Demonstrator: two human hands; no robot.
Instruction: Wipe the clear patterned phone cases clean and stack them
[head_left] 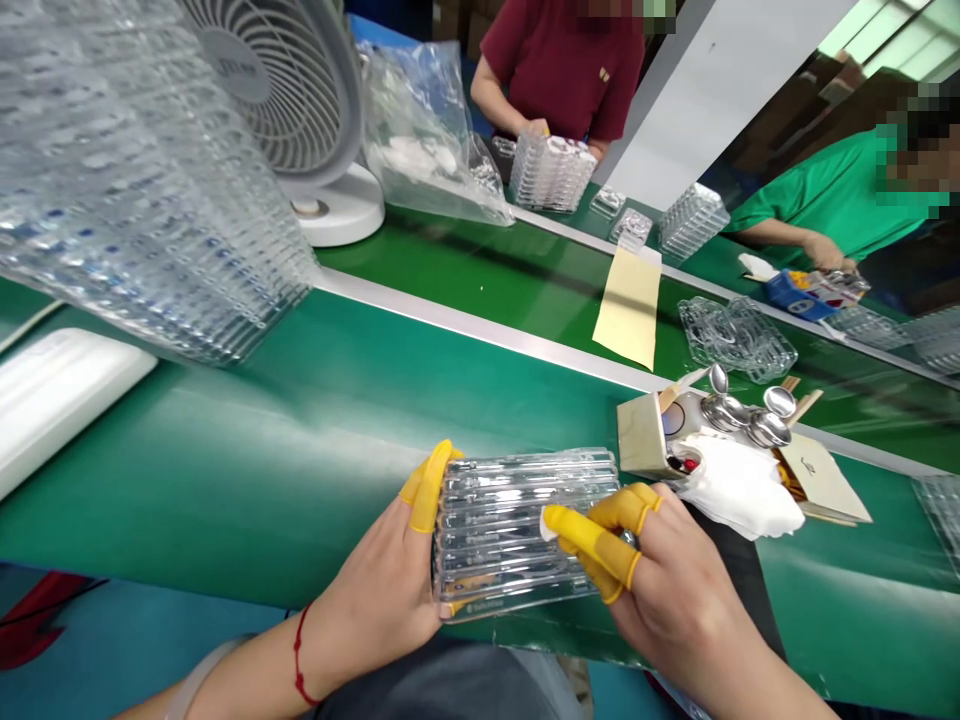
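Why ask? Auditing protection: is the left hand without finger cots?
No, the left hand wears yellow rubber finger cots while holding a clear plastic stack.

The left hand (379, 590) and right hand (671, 600) hold a clear plastic tray stack (521, 530) at opposite ends. Yellow finger cots (429, 500) cover several fingers. A green conveyor belt (225, 470) runs beneath.

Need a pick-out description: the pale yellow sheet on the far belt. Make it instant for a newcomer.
Look past the metal rail that splits the green conveyor belts. On the far green belt, the pale yellow sheet lies flat, just left of a loose heap of clear plastic trays. Unlike the see-through plastic around it, it is opaque.
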